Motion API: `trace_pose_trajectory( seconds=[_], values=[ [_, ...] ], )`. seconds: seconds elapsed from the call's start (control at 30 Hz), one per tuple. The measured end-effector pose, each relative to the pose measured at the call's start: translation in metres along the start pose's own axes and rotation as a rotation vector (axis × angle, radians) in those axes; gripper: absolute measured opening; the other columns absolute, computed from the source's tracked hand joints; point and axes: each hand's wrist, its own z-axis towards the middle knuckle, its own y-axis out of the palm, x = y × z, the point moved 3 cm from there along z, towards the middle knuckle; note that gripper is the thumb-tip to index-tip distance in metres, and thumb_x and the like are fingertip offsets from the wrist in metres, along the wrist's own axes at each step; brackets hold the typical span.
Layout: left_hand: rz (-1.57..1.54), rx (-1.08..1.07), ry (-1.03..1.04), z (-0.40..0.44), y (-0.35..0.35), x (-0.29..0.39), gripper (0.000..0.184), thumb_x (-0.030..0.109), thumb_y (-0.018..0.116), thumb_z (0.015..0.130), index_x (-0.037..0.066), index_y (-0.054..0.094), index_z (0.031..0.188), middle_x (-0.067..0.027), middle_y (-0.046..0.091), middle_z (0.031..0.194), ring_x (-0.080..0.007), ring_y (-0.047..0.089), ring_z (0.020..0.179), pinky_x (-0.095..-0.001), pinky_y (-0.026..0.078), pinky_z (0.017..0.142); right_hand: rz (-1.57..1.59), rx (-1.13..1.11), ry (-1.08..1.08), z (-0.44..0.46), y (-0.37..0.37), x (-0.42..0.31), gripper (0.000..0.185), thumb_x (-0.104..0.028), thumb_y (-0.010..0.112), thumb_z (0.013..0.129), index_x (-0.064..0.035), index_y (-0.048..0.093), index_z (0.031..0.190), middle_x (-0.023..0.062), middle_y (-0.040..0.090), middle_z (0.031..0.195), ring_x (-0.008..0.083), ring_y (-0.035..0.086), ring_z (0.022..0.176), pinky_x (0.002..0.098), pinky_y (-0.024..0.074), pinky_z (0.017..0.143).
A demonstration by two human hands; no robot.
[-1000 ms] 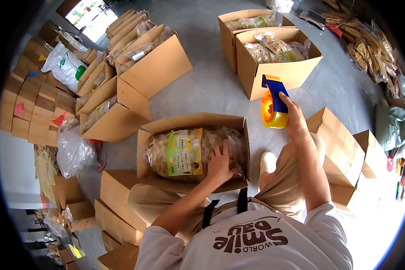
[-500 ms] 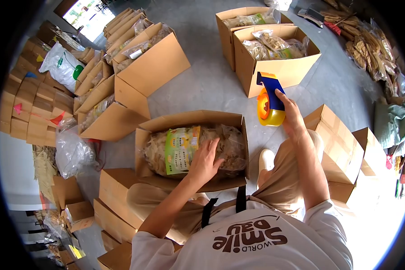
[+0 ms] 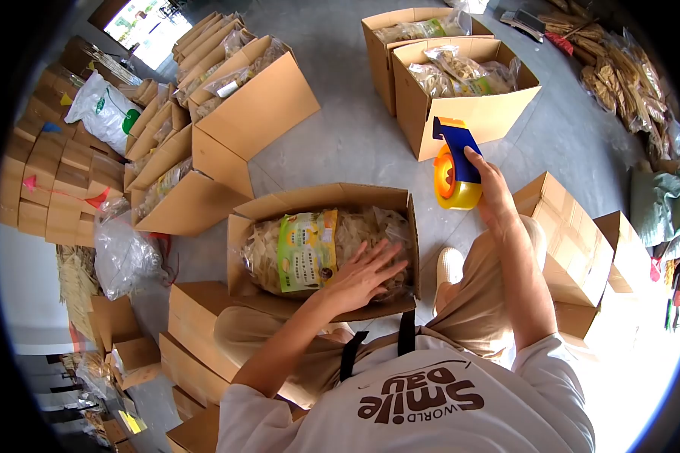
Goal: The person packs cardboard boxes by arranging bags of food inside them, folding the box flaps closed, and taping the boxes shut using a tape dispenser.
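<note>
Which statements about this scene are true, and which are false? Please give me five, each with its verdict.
1. The right hand holds a tape dispenser. True.
2. The left hand is spread over the bagged contents of a box. True.
3. The tape dispenser is red all over. False: it shows blue and orange, with a yellow roll.
4. The box under the left hand is closed. False: its top is open and the bagged contents show.
5. A green and yellow label shows inside that box. True.
</note>
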Motion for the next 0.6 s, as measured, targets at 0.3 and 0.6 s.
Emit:
trace_pose_trajectory(
  seconds=[0.3, 0.6],
  values=[
    [0.157, -0.241, -0.054, 0.025, 0.084, -0.020, 0.058, 0.046, 0.045, 0.087, 0.024, 0.032, 0.139, -0.0105, 0.022, 0.147, -0.0342, 0.016, 0.136, -0.0670, -0.003, 0.102, 0.029, -0.015, 0.011, -0.001, 0.000, 0.000, 0.042, -0.034, 0.056, 0.088, 0.0056, 0.057, 0.101, 0.0091, 0.063, 0.084, 0.0147, 0.061, 0.072, 0.0251, 0.0478, 0.069],
    [-0.451, 0.496, -0.302, -0.024, -0.015, -0.071, 0.035, 0.020, 0.058, 0.085, 0.007, 0.057, 0.117, -0.0166, 0.049, 0.128, -0.0327, 0.041, 0.123, -0.0437, 0.034, 0.102, 0.003, -0.075, 0.016, 0.007, 0.001, 0.013, 0.042, -0.034, 0.053, 0.090, 0.0054, 0.055, 0.105, 0.0110, 0.062, 0.089, 0.0163, 0.062, 0.077, 0.0260, 0.0486, 0.076]
  ],
)
